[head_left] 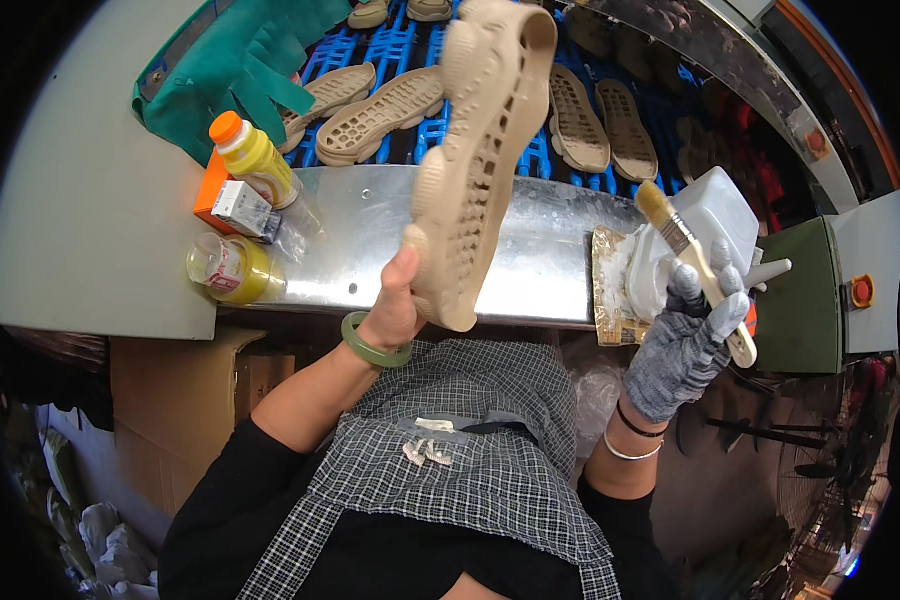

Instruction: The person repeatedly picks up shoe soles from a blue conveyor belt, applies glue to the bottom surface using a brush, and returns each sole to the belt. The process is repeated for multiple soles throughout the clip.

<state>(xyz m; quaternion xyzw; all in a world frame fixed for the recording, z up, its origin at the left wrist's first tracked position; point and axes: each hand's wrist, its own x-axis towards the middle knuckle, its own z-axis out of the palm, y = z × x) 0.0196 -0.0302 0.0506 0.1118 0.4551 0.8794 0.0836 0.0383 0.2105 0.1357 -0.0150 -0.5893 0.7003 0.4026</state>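
My left hand, bare and with a green bangle at the wrist, grips a beige shoe sole by its lower end. The sole stands tilted above the metal ledge, its hollow, latticed side turned to the right. In my right hand, which wears a grey knitted glove, is a paintbrush with a pale handle, its bristles pointing up and left. Behind the brush sits a white plastic container on a tan, white-crusted mat. The two hands are well apart.
More beige soles lie on a blue slatted conveyor beyond the ledge. At the left stand a yellow bottle with an orange cap, a small box and a yellow jar. A green cloth hangs over the conveyor's left side.
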